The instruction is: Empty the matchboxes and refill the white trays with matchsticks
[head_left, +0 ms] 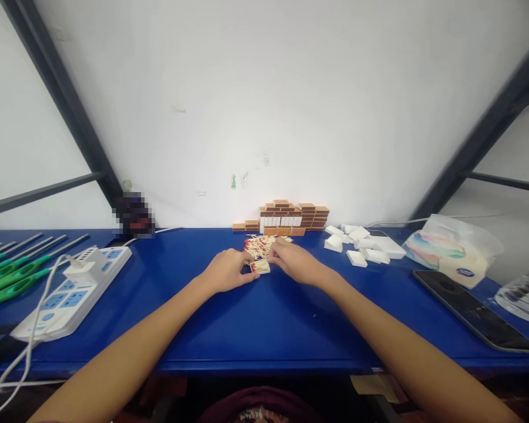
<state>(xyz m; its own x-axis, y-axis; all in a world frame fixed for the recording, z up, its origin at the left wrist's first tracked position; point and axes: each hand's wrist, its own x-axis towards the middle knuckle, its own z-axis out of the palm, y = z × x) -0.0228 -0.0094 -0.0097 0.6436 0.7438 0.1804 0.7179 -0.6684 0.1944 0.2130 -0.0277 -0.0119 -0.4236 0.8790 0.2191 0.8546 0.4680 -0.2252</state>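
Observation:
Between my hands sits a small white matchbox tray (261,268) with red-tipped matches lying in it. My left hand (230,269) grips the tray's left side, thumb along the near edge and fingers behind. Just right of the tray, my right hand (291,258) has its fingertips pinched together at the edge of a loose pile of matches (260,245); whatever is in the pinch is too small to make out. Behind the pile, brown matchbox sleeves (308,217) are stacked against the wall, with a row of white-faced boxes (280,221) among them.
White empty trays (357,238) lie scattered to the right, near a tissue pack (452,252) and a dark phone (471,308). At left are a white power strip (77,294) with cables and green-handled tools (13,276). The blue table (264,335) ends at a near edge.

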